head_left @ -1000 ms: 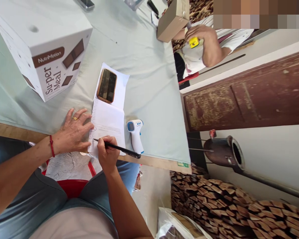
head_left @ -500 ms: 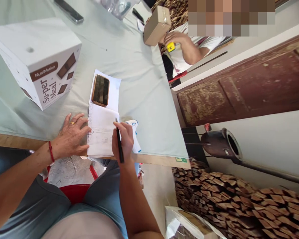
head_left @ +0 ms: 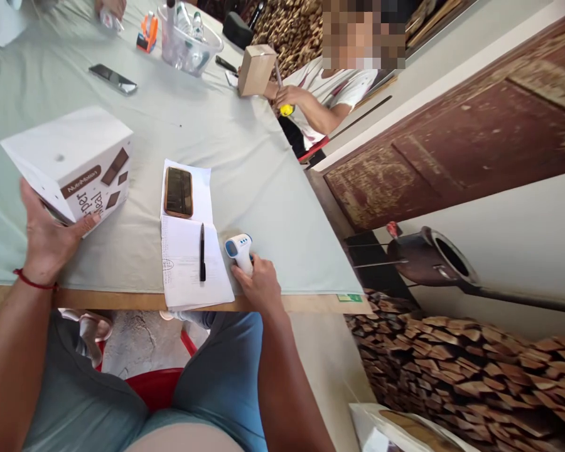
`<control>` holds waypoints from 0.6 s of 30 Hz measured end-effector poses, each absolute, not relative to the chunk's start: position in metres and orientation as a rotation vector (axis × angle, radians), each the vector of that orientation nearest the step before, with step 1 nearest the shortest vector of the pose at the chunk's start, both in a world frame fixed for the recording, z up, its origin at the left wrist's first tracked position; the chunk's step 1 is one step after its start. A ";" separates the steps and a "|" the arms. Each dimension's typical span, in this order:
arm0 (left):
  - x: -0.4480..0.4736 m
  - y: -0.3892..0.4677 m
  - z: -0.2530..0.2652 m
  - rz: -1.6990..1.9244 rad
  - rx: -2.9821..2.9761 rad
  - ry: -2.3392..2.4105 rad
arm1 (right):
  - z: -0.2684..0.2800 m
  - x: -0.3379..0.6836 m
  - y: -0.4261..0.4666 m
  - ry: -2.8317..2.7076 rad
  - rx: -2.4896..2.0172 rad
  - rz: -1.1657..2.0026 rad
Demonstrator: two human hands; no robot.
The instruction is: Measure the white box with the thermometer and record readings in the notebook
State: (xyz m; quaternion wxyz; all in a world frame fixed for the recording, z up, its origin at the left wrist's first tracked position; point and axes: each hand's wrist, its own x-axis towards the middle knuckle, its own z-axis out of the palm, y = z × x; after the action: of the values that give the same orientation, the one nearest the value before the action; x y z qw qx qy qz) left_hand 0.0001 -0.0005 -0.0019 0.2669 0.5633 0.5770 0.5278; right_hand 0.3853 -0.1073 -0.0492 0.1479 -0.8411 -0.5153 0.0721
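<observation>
A white NutriMotion box (head_left: 70, 166) stands on the table at the left, slightly tilted as seen. My left hand (head_left: 51, 235) grips its near lower corner, thumb on the printed face and fingers along the left side. My right hand (head_left: 262, 284) is closed around the handle of a white and blue infrared thermometer (head_left: 240, 250) near the table's front edge. Between my hands lies an open notebook (head_left: 183, 276). A black pen (head_left: 202, 254) rests on its lower page, and a phone (head_left: 178, 192) in a brown case on the upper page.
Another phone (head_left: 113, 80), orange tape dispenser (head_left: 147, 32) and clear plastic tub (head_left: 191, 50) of bottles stand farther back. Across the corner, a person (head_left: 311, 103) holds a yellow tape measure (head_left: 287, 110) by a cardboard box (head_left: 257, 69). Another hand (head_left: 112, 7) shows at top left. Stacked firewood (head_left: 452, 370) lies right.
My right hand has put the pen down on the notebook and taken hold of the thermometer. My left hand has left the notebook's edge and gripped the white box. The view has shifted.
</observation>
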 end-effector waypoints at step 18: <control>0.025 -0.027 -0.003 1.265 1.035 1.286 | 0.007 0.202 -0.125 -0.767 -1.176 1.565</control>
State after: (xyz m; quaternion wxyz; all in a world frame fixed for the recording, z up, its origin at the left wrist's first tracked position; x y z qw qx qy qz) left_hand 0.0250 -0.0275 -0.0033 0.5065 0.4292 0.5332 0.5244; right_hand 0.2024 -0.1246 0.0072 0.4966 -0.4854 -0.3168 0.6461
